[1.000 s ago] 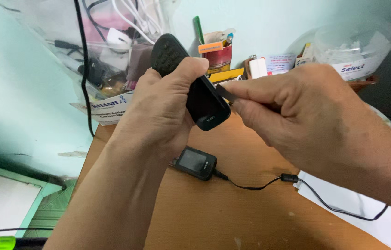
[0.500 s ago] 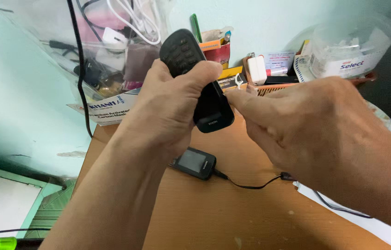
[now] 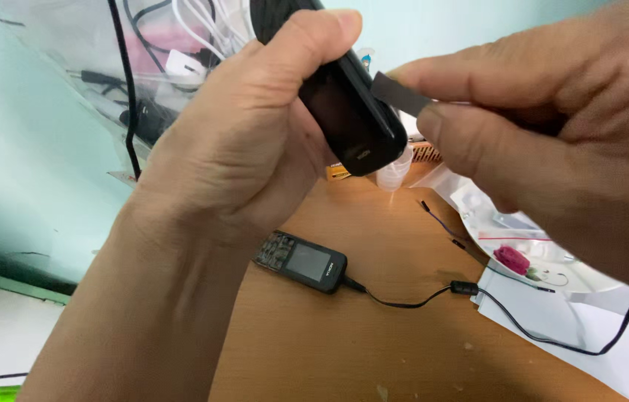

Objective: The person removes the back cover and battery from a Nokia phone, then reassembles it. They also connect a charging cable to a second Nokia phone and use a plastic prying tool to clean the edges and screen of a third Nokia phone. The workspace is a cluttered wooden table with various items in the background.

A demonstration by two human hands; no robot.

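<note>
A wooden desk [image 3: 374,350] runs beneath the hands, up to a pale green wall. Nearest the camera, the left hand [image 3: 240,149] is closed around a black phone [image 3: 348,112], thumb over its top, fingers behind; the phone is held high above the desk, tilted with its lower end toward the right hand. The right hand [image 3: 552,126] pinches a thin grey strip [image 3: 400,93], whose tip touches the phone's edge. The phone looks light, rigid and smooth, so likely slippery; its long sides seem the surest grip, and the strip probably flexes if pushed hard. Below lies a second phone [image 3: 301,260] with a black cable [image 3: 403,301] plugged in, running to white paper [image 3: 589,335] and a white dish [image 3: 552,257] on the right. Open wood lies in front of that. Farther back hangs a clear bag of cables [image 3: 143,67], which crowds the left.
</note>
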